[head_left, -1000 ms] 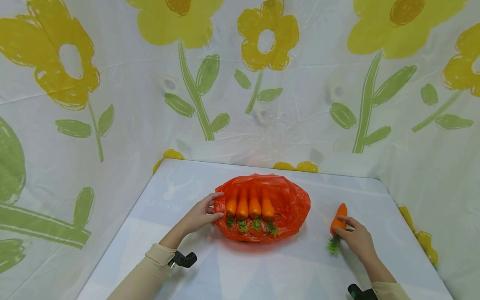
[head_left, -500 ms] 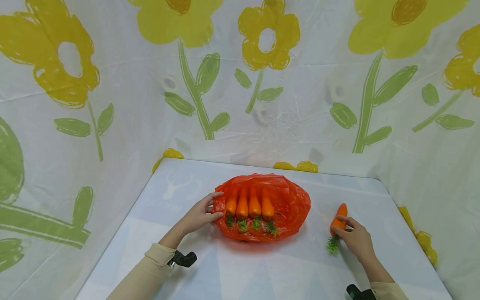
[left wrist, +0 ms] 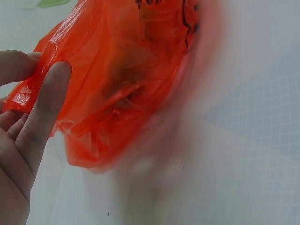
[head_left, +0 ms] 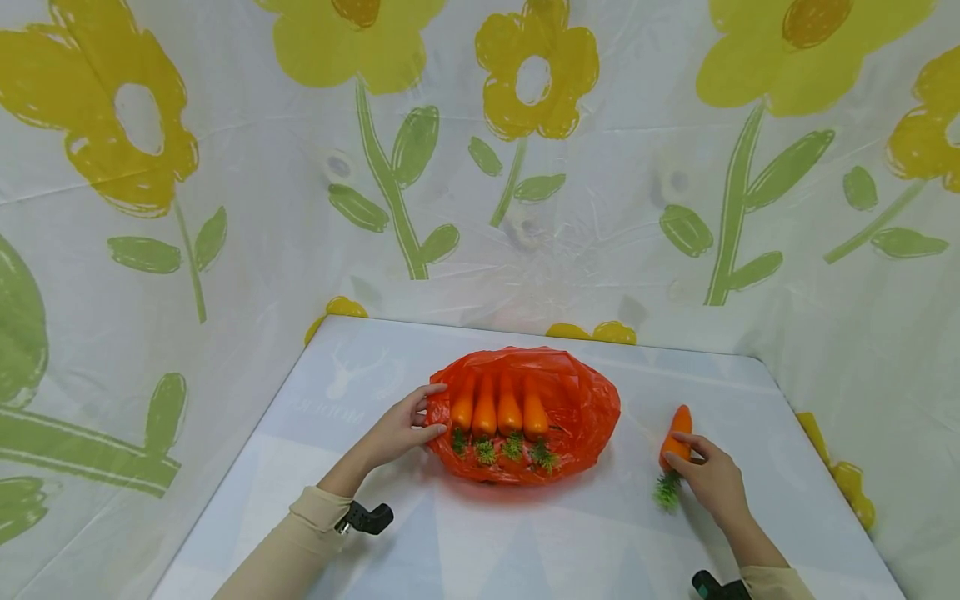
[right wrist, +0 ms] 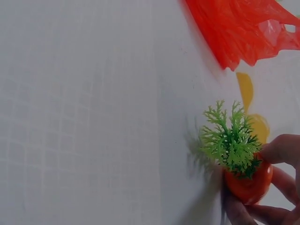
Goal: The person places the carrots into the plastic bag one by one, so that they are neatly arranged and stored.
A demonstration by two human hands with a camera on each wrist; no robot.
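A red plastic bag (head_left: 585, 433) lies spread on the table with its mouth facing up. Several orange carrots (head_left: 510, 412) with green tops rest side by side inside it. My left hand (head_left: 401, 429) pinches the bag's left edge between thumb and fingers, and in the left wrist view the thin plastic (left wrist: 93, 89) shows gathered there. To the right of the bag, my right hand (head_left: 716, 479) grips a single carrot (head_left: 677, 442), its tip pointing away and its leafy top toward me. That green top (right wrist: 232, 140) shows close up in the right wrist view, with fingers curled round the orange body.
The pale table (head_left: 480, 550) carries a faint deer print at its far left. Behind and beside it hangs a white curtain (head_left: 615, 208) printed with yellow flowers. Black wrist cameras (head_left: 367, 518) sit at both sleeves.
Both hands keep nearly the same place and hold. The carrot in my right hand shifts only very slightly; the bag and its carrots stay put.
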